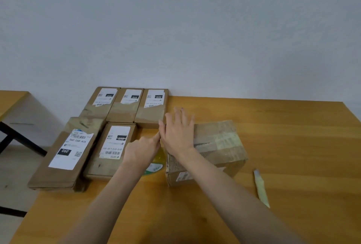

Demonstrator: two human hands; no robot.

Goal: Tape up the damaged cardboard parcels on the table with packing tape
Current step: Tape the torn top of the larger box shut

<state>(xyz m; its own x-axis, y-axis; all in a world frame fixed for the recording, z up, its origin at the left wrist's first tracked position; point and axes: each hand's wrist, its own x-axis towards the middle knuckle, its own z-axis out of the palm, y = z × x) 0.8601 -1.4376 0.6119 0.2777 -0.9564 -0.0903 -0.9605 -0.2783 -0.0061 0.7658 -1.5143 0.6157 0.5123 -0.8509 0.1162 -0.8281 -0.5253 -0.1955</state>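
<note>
A worn cardboard parcel [218,146] with old tape strips sits mid-table. My right hand [178,132] lies flat with straight fingers on its top left edge. My left hand [141,150] is beside it, fingers curled and index finger stretched toward the parcel's edge. Under my left hand lies the roll of packing tape [155,166], yellowish with a green and white core label, mostly hidden. Whether my left hand holds the tape end is hidden.
Several flat labelled parcels lie left of the hands: three along the wall [125,104], one marked 010 [112,149], one marked 060 [64,153] at the table's left edge. A yellow utility knife [260,187] lies right. The wooden table [293,136] extends rightward.
</note>
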